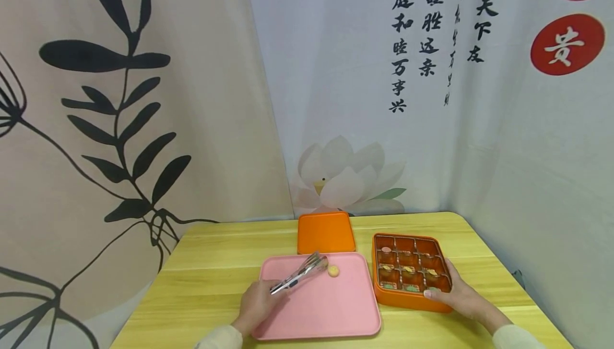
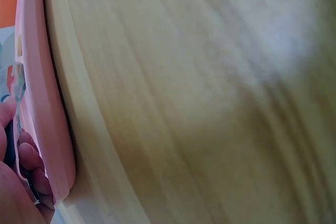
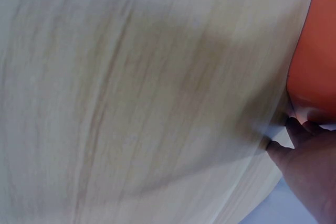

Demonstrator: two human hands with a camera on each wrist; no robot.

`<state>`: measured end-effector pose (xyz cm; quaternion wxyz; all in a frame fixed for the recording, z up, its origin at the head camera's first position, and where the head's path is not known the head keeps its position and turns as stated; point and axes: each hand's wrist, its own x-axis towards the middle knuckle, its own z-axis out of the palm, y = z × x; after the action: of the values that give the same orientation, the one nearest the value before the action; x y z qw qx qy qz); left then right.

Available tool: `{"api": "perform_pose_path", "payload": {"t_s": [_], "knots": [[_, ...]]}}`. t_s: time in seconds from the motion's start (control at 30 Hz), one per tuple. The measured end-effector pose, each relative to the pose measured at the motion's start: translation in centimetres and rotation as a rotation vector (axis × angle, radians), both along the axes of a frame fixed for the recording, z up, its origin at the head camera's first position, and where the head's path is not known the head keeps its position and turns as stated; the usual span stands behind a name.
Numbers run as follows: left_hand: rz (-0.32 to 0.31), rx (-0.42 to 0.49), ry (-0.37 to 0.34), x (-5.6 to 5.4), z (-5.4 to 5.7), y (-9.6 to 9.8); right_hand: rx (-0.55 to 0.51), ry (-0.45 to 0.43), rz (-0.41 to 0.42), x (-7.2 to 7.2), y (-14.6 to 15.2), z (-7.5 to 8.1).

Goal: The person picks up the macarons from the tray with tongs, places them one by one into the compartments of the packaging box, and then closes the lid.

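Note:
In the head view my left hand (image 1: 259, 303) grips metal tongs (image 1: 299, 273), which slant over the pink tray (image 1: 336, 311) with their tips up and to the right. Curled fingers (image 2: 32, 163) show around the tongs at the left edge of the left wrist view. A small round yellowish cookie (image 1: 333, 270) lies on the tray just right of the tong tips. My right hand (image 1: 458, 294) holds the near right corner of an orange box (image 1: 403, 298), its thumb over the rim. Clear dividers split the box into several compartments, with small pink, yellow and green pieces in some.
An orange lid (image 1: 326, 233) lies behind the tray, near the back edge of the wooden table (image 1: 216, 258). A printed curtain (image 1: 336, 98) hangs behind the table and along its right side.

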<state>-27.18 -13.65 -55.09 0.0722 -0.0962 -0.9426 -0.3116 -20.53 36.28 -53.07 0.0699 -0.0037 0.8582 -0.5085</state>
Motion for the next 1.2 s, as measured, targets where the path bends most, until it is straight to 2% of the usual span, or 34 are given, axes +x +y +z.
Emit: {"api": "perform_pose_path", "payload": {"t_s": [0.17, 0.43, 0.63, 0.87, 1.07, 1.2], "knots": [[-0.009, -0.002, 0.021, -0.03, 0.04, -0.13, 0.006, 0.006, 0.001, 0.0, 0.04, -0.01], [-0.045, 0.076, 0.029, -0.16, 0.38, -0.5, -0.006, -0.003, 0.001, 0.22, -0.11, 0.23], [-0.06, 0.041, 0.021, -0.12, 0.31, -0.6, -0.02, -0.001, -0.001, 0.26, -0.16, 0.12], [-0.046, 0.018, 0.003, 0.11, 0.23, -0.49, -0.011, 0.019, 0.003, 0.13, -0.05, 0.0], [-0.057, 0.05, 0.022, 0.06, 0.3, -0.6, -0.017, 0.008, 0.001, 0.16, -0.14, 0.08], [-0.049, 0.077, 0.003, -0.12, 0.37, -0.63, -0.015, -0.008, 0.0, 0.32, -0.15, 0.24]]}}
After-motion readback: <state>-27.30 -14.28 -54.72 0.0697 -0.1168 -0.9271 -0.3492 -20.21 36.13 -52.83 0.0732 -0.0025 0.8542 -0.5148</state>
